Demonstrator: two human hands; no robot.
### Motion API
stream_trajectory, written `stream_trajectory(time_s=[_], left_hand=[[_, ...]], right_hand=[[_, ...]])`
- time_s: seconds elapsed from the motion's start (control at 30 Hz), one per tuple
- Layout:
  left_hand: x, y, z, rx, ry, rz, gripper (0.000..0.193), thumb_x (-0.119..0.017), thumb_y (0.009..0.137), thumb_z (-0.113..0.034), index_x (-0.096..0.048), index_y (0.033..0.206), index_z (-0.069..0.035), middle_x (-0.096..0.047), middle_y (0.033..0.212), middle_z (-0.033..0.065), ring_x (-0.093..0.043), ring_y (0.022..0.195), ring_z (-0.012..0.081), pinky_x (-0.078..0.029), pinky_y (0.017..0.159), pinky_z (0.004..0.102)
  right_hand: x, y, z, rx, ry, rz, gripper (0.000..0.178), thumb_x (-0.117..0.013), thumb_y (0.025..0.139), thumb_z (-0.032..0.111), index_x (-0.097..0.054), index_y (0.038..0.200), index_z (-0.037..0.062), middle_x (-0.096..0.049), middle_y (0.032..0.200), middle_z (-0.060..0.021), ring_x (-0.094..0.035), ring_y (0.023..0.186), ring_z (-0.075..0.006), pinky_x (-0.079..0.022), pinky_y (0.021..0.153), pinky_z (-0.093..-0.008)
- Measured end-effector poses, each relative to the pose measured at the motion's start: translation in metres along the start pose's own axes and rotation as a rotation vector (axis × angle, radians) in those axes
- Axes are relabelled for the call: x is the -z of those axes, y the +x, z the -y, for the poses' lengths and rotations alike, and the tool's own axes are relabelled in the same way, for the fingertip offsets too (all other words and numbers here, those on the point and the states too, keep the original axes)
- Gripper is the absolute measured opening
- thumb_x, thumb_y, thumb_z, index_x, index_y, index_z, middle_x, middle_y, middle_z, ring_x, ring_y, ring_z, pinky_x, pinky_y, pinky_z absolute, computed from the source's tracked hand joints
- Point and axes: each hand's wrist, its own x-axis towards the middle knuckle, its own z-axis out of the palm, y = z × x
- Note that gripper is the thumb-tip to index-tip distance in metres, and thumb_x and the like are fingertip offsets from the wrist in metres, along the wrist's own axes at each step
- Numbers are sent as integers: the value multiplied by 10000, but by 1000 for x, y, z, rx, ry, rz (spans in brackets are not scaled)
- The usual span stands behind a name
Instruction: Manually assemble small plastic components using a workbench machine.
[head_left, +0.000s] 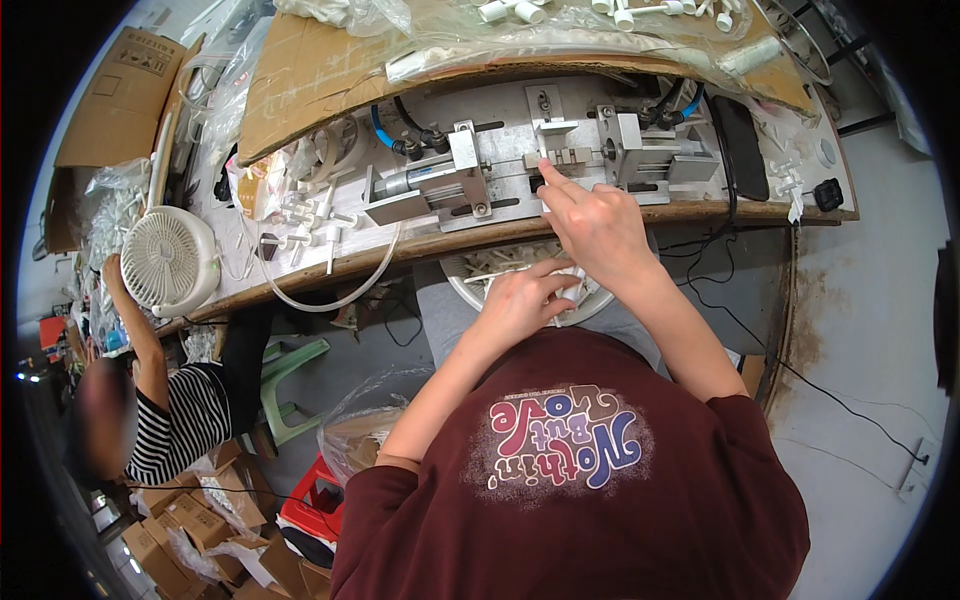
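My right hand reaches to the metal clamping fixture on the bench. Its index finger points forward, and the fingers close around a small white plastic part at the fixture's middle, mostly hidden by the hand. My left hand is lower, over a round white bowl at my lap. Its fingers are bent around a white plastic piece, of which only part shows. More white plastic parts lie in the bowl, partly covered by my hands.
White fittings and a looped clear hose lie left of the fixture. A white fan stands at the bench's left end, near another person's arm. Cardboard overhangs the fixture. A black phone lies to the right.
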Motion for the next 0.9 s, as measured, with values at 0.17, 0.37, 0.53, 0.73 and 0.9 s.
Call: stream_trajectory(time_s=[0.17, 0.37, 0.53, 0.73, 0.9], left_hand=[[-4, -28, 22, 172, -22, -171, 310, -766, 808, -216, -722, 1076, -67, -697, 1114, 85, -702, 743, 218, -549, 673, 308], [-26, -81, 88, 536, -79, -498, 371, -728, 842, -205, -665, 1161, -26, -680, 1122, 123, -672, 839, 243, -528, 701, 325], [-54, -88, 140, 846, -111, -498, 700, -755, 818, -229, -431, 1408, -37, -629, 1179, 168, -658, 934, 249, -523, 787, 335], [-58, -92, 174, 854, 16, -380, 753, -728, 826, -179, -349, 1462, -40, -683, 953, 156, -641, 734, 259, -514, 701, 366], [-65, -94, 178, 845, 89, -393, 568, -736, 823, -180, -484, 1299, -2, -660, 838, 147, -642, 721, 270, -508, 675, 378]], right_hand=[[7, -18, -1, -111, 442, -175, 206, -719, 782, 55, -674, 982, 39, -697, 1132, -72, -641, 598, -238, -526, 578, -293], [-44, -116, -13, -162, 342, 199, 390, -667, 766, 10, -642, 1150, 74, -647, 1151, -81, -630, 992, -236, -527, 779, -327], [-122, -155, -3, 59, 342, 434, 706, -556, 786, -33, -442, 1434, 222, -429, 1459, -106, -448, 1313, -318, -358, 1060, -496], [-175, -130, 4, 11, 244, 746, 622, -576, 846, 145, -416, 1440, 235, -416, 1474, -109, -476, 1296, -310, -334, 1090, -527], [-185, -95, -1, -122, -4, 624, 687, -685, 781, 401, -479, 1391, 160, -453, 1428, -194, -460, 1315, -272, -318, 1123, -452]])
